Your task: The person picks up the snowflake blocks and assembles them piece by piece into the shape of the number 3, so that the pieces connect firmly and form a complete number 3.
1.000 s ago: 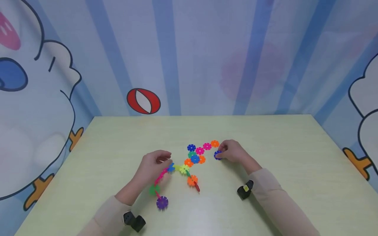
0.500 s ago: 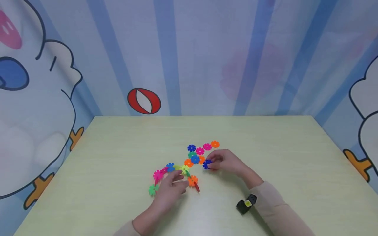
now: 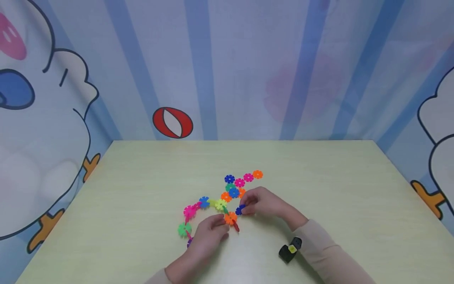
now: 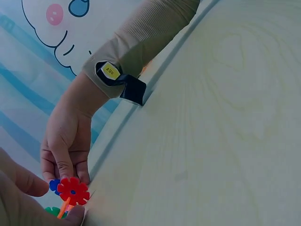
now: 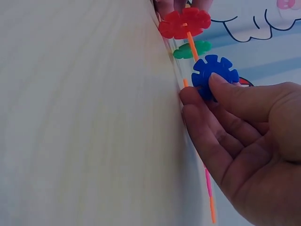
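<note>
My right hand (image 3: 264, 203) pinches a dark blue notched plastic disc (image 5: 214, 77) between thumb and fingers. The disc is close to an orange disc (image 3: 230, 218) of a linked chain. From the other side, my left hand (image 3: 209, 234) pinches that orange disc at its left edge with thumb and fingertips. A red disc (image 5: 184, 23) and a green disc (image 5: 193, 49) slot into the orange one, standing across it. The chain runs on through a yellow disc (image 3: 220, 204), a blue one (image 3: 203, 202), a pink one (image 3: 189, 212) and a green one; a purple disc (image 3: 189, 243) is partly hidden behind my left hand.
Beyond the hands, another joined group of discs lies on the pale tabletop (image 3: 319, 169), with a blue disc (image 3: 234, 192) in front and a line of pink ones leading to an orange end disc (image 3: 257, 174). A printed cartoon backdrop (image 3: 241, 79) rises behind the table.
My right hand has brought the dark blue disc leftward and nearer, up to the chain. The left hand has moved from the chain's pink side rightward to the orange disc and taken hold of it.
</note>
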`<action>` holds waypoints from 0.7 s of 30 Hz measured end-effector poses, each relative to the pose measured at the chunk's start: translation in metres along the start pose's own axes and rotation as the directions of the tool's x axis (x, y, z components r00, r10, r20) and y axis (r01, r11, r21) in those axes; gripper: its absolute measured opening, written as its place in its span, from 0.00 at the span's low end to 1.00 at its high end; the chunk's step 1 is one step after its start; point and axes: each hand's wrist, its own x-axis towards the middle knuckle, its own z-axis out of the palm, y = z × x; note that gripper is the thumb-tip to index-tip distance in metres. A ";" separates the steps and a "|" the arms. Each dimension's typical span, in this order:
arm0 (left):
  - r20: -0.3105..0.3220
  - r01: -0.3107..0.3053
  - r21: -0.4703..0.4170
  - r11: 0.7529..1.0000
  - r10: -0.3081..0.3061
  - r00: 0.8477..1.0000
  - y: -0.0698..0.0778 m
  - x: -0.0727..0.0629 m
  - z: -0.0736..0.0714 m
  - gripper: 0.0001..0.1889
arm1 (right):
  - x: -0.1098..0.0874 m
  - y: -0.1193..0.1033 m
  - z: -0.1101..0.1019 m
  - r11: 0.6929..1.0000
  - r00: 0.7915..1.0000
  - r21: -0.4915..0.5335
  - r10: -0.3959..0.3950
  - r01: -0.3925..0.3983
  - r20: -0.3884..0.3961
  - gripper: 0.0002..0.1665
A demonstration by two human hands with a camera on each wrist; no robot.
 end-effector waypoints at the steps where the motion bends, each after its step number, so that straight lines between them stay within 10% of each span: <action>1: 0.005 -0.006 0.009 1.000 0.006 1.000 -0.001 0.001 0.000 0.25 | 0.000 0.000 0.000 1.000 1.000 -0.003 0.003 -0.003 0.002 0.03; 21: -0.003 -0.068 0.105 0.992 0.069 0.998 -0.008 0.019 -0.010 0.17 | -0.014 -0.007 0.013 0.999 0.999 0.022 0.037 -0.037 -0.008 0.04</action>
